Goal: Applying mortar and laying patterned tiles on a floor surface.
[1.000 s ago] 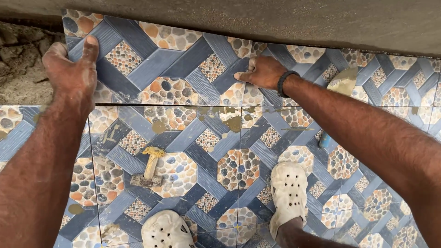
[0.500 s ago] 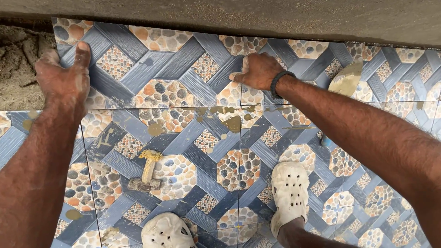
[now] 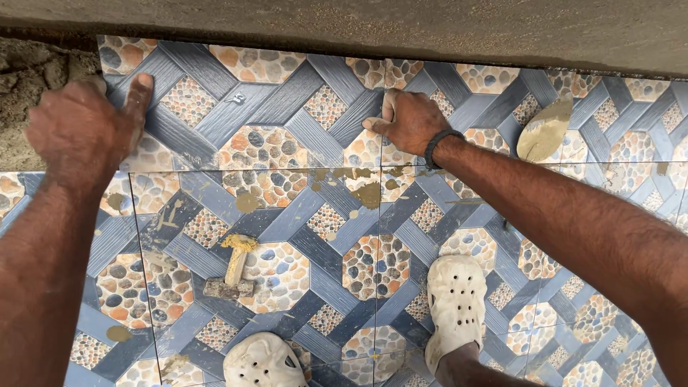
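A square floor tile (image 3: 244,107) with blue bands and pebble patterns lies at the far edge of the tiled floor, against a grey concrete wall base (image 3: 401,29). My left hand (image 3: 86,129) presses on its left edge, fingers spread, thumb on the tile face. My right hand (image 3: 408,118), with a black wristband, rests on the tile's right edge at the joint with the neighbouring tile. Neither hand holds anything. A small wooden-handled hammer (image 3: 233,269) smeared with mortar lies on the tiles nearer me.
Bare mortar bed (image 3: 36,93) shows left of the tile. My feet in white perforated clogs (image 3: 455,304) stand on laid tiles. A trowel blade caked in mortar (image 3: 545,129) lies at the right. Mortar smears (image 3: 369,193) dot the tile joints.
The view has shifted slightly and the tile sits a little more to the right and lower. Both hands stay pressed on its edges.
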